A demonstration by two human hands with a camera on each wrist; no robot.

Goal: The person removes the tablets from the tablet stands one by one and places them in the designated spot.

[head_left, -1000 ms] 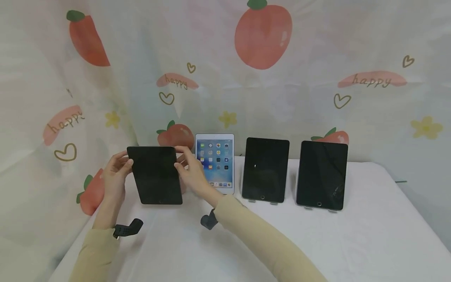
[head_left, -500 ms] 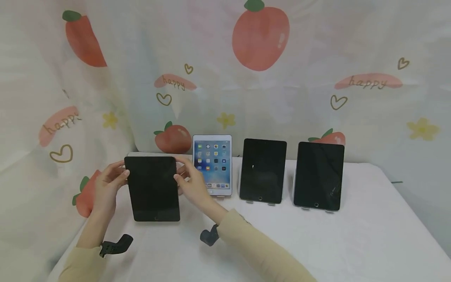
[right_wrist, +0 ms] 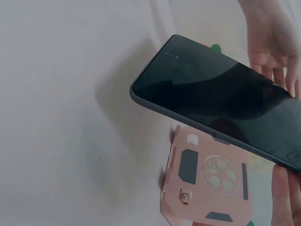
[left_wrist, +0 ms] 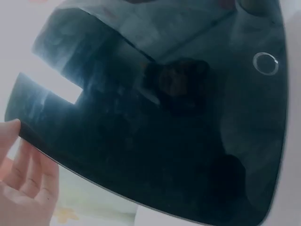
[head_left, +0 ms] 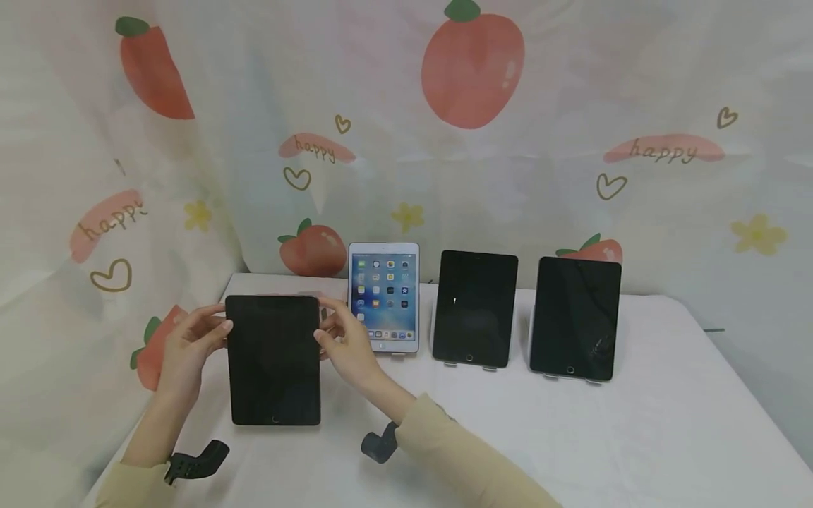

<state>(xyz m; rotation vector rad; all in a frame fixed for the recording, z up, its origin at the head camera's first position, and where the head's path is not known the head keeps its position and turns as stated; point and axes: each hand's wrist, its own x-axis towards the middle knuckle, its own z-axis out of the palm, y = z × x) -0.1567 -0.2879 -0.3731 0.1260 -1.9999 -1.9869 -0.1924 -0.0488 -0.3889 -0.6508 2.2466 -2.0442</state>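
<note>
A dark-screened tablet [head_left: 274,360] is gripped upright by both hands at the left of the table, its home button at the bottom. My left hand [head_left: 185,343] pinches its left edge near the top corner, thumb on the front. On the opposite edge, my right hand [head_left: 351,346] pinches it high up in the same way. Below and behind the tablet in the right wrist view stands a pink tablet stand [right_wrist: 207,202] with dark pads and a round cut-out. In the left wrist view, the glossy screen [left_wrist: 141,141] fills most of the picture.
A tablet with lit app icons [head_left: 384,296] stands right of the right hand. Further right, two dark tablets, one in the middle [head_left: 476,307] and one at the far right [head_left: 576,317], lean on stands. A patterned curtain [head_left: 540,190] hangs behind the white table [head_left: 635,437].
Both hands have brought the tablet down and toward the person, and it now faces the camera more squarely. The other tablets have stayed put.
</note>
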